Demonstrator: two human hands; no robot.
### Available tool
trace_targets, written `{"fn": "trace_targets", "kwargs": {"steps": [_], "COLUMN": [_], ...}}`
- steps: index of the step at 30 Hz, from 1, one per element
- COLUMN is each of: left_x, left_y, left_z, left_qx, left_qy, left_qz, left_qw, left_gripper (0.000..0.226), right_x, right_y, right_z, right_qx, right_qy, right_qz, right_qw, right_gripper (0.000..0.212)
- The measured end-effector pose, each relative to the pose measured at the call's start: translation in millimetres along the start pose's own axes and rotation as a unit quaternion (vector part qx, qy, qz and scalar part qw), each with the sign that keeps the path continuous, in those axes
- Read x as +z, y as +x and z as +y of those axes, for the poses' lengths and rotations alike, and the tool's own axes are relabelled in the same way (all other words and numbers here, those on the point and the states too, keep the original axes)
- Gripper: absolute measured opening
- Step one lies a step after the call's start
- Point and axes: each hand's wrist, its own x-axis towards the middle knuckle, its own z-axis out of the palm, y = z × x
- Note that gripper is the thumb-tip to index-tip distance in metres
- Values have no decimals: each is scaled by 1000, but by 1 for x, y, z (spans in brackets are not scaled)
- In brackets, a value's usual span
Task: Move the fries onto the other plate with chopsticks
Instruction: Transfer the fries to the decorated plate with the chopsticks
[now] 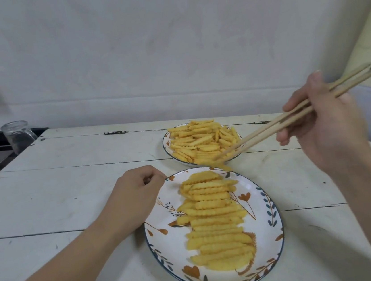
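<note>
The left forearm (62,267) lies closest, stretched across the white-painted plank counter (70,201), which is the largest thing in view. It carries both plates, set near each other along one diagonal, probably so each carry is short.

Next in size is the near round white ceramic plate with a dark rim and orange flower-and-leaf pattern (269,218). On it lie crinkle-cut yellow fries in a neat column (215,218), side by side and crosswise, which suggests they are being laid down one at a time. This looks like the receiving plate.

The far round white plate with a dark rim (167,140) holds a loose heap of crinkle-cut fries (199,139), still plentiful, so I judge the job about half done.

The right hand (322,123) is raised over the counter's right side, its grip pinching the pair of long pale wooden chopsticks (294,118) high on the shafts for reach. The tips slant down to the near edge of the far plate, where a blurred yellow fry (221,165) sits at or just below them, between the two plates. The blur hides whether the tips clamp it firmly.

The left hand (137,190) rests at the near plate's far-left rim, its grip loosely curled, fingertips touching the edge, likely to steady the plate.

An upturned clear glass mug (16,135) stands at the counter's far-left corner, well apart.
</note>
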Motion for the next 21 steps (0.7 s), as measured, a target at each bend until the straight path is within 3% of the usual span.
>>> {"fn": "trace_targets", "kwargs": {"steps": [7,18,21], "left_x": [0,0,0], "left_y": [0,0,0], "left_z": [0,-1,-1], "left_qx": [-2,1,0], "left_qy": [-7,-11,-9], "left_qz": [-2,-2,2], "left_qw": [1000,1000,1000], "left_gripper": [26,26,26], "right_x": [11,23,21], "right_y": [-11,-23,-21], "right_z": [-12,-10,-14], "right_qx": [19,35,13], "right_qy": [-76,-98,-105], "right_qz": [-108,-183,-160], "right_qw": [991,978,981], "right_gripper": [51,52,41]}}
